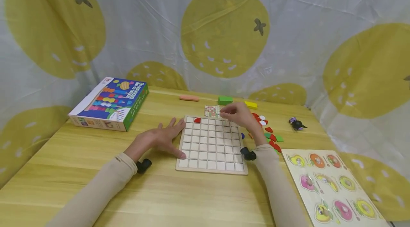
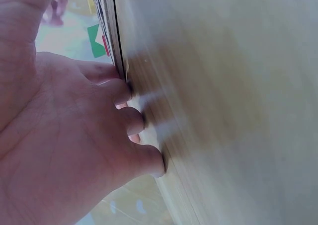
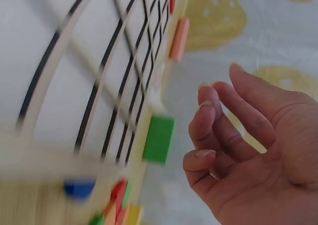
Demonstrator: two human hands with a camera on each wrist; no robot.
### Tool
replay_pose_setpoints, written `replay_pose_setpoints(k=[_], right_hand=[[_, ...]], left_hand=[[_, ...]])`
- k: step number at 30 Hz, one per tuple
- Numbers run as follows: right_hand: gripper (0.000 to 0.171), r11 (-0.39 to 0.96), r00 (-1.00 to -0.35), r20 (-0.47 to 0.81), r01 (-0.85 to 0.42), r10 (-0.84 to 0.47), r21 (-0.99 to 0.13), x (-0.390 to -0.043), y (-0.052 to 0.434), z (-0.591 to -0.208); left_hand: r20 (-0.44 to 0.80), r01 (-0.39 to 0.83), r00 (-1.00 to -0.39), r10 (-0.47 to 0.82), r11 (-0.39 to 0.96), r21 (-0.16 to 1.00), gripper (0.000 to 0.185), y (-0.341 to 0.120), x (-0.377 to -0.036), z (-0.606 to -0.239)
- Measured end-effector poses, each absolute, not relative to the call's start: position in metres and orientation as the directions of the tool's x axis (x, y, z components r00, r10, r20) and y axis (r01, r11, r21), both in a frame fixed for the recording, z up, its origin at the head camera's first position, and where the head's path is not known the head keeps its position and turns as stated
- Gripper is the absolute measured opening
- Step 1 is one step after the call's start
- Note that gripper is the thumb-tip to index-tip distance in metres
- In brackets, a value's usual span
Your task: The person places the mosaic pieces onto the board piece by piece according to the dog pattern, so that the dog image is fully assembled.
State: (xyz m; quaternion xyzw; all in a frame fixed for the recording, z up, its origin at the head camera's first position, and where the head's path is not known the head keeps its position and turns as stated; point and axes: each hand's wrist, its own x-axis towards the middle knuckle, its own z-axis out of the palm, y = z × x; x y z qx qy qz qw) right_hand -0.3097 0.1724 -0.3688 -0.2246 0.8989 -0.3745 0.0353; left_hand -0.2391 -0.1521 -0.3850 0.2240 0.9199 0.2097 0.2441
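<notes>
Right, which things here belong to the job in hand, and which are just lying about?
Part of the job, it seems:
- grid board
- red piece on it
- picture card
- loose coloured pieces, probably
- green block, yellow block and pink bar, perhaps

Apparently just lying about:
- blue box
- fruit puzzle board
- small dark object

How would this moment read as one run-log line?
Left hand: touching square wooden grid board, left edge | Right hand: near small rectangular printed card, nothing visibly held | Flat red piece: board's far row

Yellow fruit (image 1: 225, 31) patterns a pale grey curtain (image 1: 153, 24), a red piece (image 1: 197, 120) dots a white-squared board (image 1: 211, 156), and sleeves (image 1: 96, 189) show beige.
</notes>
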Motion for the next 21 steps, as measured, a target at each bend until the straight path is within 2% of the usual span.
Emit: replay_pose_setpoints(k=[5,10,21], right_hand=[[0.029,0.702,-0.924,0.091,-0.344,-0.372,-0.623,-0.306,0.212,-0.368],[0.029,0.722,-0.926,0.091,-0.345,-0.366,-0.600,-0.310,0.236,-0.374],[0.028,0.746,-0.969,0.035,-0.210,-0.243,-0.633,-0.313,0.268,-0.402]], left_hand=[[-0.344,0.318,-0.783,0.519,0.808,0.496,0.130,-0.154,-0.238,-0.384],[-0.328,0.325,-0.787,0.522,0.804,0.498,0.129,-0.159,-0.236,-0.384],[-0.329,0.326,-0.778,0.535,0.792,0.516,0.130,-0.155,-0.239,-0.387]])
